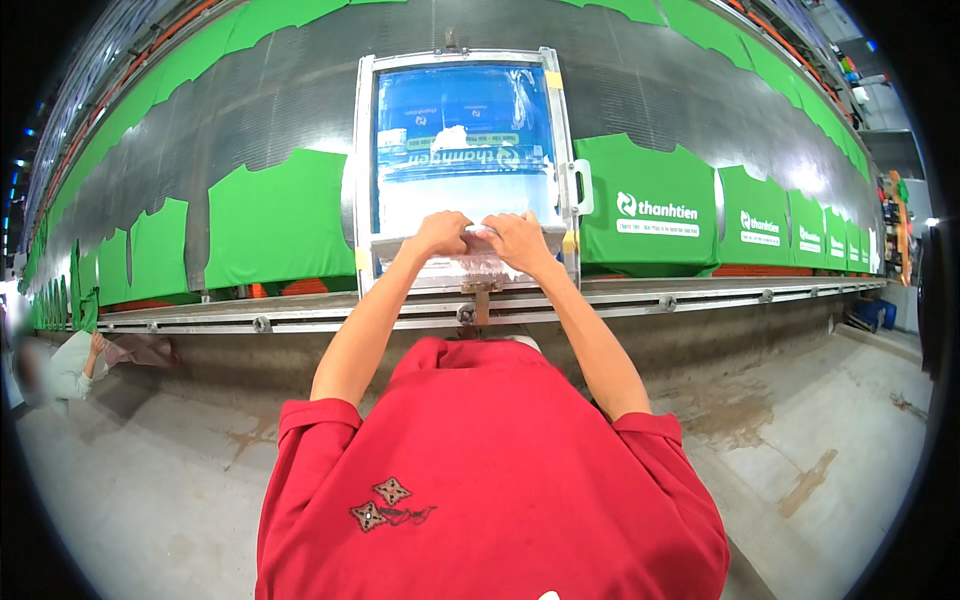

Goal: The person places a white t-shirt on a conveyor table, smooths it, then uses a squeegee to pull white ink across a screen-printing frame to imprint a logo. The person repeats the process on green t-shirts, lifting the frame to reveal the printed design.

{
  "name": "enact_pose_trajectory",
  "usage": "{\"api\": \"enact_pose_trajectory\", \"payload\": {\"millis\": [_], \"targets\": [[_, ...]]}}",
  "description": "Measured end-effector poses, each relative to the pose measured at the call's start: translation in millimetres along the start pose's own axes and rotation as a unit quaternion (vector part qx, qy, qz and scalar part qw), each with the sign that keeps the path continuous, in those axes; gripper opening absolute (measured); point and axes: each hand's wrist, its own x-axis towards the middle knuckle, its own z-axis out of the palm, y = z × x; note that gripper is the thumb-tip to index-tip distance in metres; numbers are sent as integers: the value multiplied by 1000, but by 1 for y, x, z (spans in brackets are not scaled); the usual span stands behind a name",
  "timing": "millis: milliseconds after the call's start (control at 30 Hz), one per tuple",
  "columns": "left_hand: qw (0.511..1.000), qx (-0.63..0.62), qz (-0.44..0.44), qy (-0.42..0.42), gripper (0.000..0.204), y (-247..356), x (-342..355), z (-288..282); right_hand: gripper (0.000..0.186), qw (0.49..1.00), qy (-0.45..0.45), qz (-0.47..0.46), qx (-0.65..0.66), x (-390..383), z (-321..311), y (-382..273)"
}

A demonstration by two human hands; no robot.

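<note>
A silk-screen frame (366, 150) with metal sides and blue mesh (460, 95) lies on the long table in front of me. White ink (455, 198) covers the near half of the mesh, with smears farther up. Near the frame's close end, both my hands grip the top of a squeegee (390, 243) that spans most of its width. My left hand (441, 234) and my right hand (514, 240) sit close together, fingers curled over the bar. The squeegee's blade edge is hidden. A pale handle (581, 187) sticks out from the frame's right side.
Plain green fabric pieces (280, 215) lie left of the frame; green pieces with white prints (650, 215) lie to its right. A metal rail (640, 297) runs along the front edge of the grey table (650, 85). Another person (72, 365) stands at the far left.
</note>
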Motion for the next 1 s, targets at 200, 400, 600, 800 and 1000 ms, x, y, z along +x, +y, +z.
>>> {"api": "enact_pose_trajectory", "payload": {"millis": [200, 400, 600, 800, 1000], "targets": [[950, -75, -79, -292, 85, -45, 61, -16, 36, 970, -202, 62, 123, 57, -5, 25], [988, -79, -57, -123, 73, -42, 72, -85, 39, 975, 203, 18, 86, 69, -76, 43], [985, -15, -63, 157, 34, -22, 70, -114, 53, 848, 258, 374, 272, 33, -81, 139], [956, -10, -14, 292, 32, -14, 41, -82, 46, 749, 200, 401, 488, 52, -86, 140], [933, -90, 5, 348, 46, 27, -64, -13, 47, 773, 270, 399, 413, 62, -134, 70]]}}
